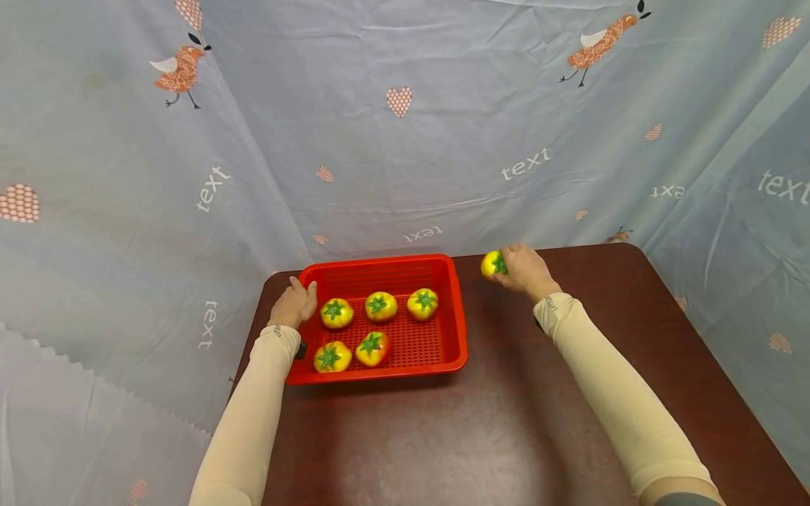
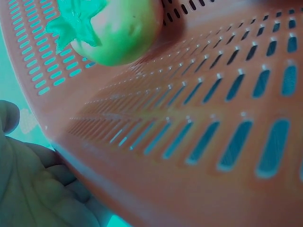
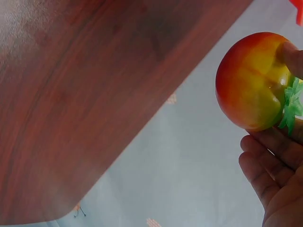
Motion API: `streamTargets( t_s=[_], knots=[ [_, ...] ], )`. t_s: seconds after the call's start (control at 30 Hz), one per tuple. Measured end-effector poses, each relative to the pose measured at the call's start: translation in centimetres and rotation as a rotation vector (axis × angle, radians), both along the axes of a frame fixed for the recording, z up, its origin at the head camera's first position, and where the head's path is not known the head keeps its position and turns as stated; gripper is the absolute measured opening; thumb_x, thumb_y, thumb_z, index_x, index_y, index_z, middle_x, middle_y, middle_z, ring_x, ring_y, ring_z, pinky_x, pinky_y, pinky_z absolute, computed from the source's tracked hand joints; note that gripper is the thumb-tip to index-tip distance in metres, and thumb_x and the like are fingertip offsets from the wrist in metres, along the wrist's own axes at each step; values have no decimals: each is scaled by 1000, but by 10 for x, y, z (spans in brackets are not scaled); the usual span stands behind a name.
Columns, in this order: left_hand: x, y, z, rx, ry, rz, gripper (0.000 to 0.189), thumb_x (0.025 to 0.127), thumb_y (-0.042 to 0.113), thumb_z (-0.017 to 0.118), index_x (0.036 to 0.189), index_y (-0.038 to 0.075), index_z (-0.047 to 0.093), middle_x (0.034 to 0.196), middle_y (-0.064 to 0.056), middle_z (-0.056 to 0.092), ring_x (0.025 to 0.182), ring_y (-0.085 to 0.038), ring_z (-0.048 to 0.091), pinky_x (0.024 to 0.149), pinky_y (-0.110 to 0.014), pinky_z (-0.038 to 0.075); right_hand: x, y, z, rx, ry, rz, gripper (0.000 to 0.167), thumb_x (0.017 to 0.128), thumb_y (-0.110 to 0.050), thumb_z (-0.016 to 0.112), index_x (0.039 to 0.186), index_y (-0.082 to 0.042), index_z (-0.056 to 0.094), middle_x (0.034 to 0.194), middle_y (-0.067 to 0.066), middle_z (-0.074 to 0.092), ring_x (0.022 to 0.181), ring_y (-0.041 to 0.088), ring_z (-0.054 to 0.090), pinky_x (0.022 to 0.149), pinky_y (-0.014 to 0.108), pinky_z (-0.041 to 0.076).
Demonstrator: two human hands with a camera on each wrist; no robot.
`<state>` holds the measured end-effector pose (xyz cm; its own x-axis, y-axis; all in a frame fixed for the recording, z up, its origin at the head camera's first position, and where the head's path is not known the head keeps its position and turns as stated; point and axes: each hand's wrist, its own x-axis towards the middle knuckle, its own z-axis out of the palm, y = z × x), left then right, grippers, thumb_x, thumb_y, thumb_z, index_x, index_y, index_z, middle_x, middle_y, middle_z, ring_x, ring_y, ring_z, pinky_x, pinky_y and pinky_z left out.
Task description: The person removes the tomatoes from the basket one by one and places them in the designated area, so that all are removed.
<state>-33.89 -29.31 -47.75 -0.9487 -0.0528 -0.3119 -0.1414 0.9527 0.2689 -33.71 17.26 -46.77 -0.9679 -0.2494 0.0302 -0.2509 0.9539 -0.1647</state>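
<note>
My right hand (image 1: pixel 524 270) holds a glossy yellow-and-red tomato (image 1: pixel 492 264) with a green leafy top, to the right of the red basket (image 1: pixel 460 316). In the right wrist view, the thumb presses one side of this tomato (image 3: pixel 251 85) and fingers support it from the other, two of them spread away from it. My left hand (image 1: pixel 296 303) is at the basket's left rim. The left wrist view shows its fingers against the outside of the perforated wall (image 2: pixel 156 137), thumb apart. Several similar tomatoes (image 1: pixel 381 307) lie inside the basket, stem sides up.
The basket stands on a dark reddish-brown table (image 1: pixel 405 436), near its back left corner. A grey-blue curtain (image 1: pixel 354 126) printed with birds and hearts hangs behind the table and along both sides.
</note>
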Motion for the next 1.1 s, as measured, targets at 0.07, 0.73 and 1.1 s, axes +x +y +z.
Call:
streamTargets(
  t_s=[0.07, 0.73, 1.1],
  knots=[
    [0, 0, 1, 0, 0, 1, 74, 105, 40, 10, 148, -18, -5, 150, -42, 23, 137, -54, 31, 113, -60, 30, -1, -2, -4, 19, -3, 7, 59, 87, -34, 72, 126, 7, 56, 121, 24, 63, 111, 38, 57, 96, 48, 47],
    [1, -1, 1, 5, 0, 11, 74, 105, 40, 11, 148, -18, -6, 151, -41, 23, 137, -53, 31, 113, -60, 29, 4, -9, -32, 87, -9, 25, 55, 85, -36, 74, 117, 7, 60, 111, 21, 66, 104, 37, 58, 91, 47, 49],
    [4, -1, -2, -3, 9, 18, 74, 105, 41, 11, 149, -17, -4, 150, -41, 24, 136, -53, 33, 113, -60, 30, 10, -13, -40, 107, -28, 22, 55, 84, -37, 74, 114, 7, 61, 108, 21, 66, 101, 36, 59, 90, 47, 50]
  ],
)
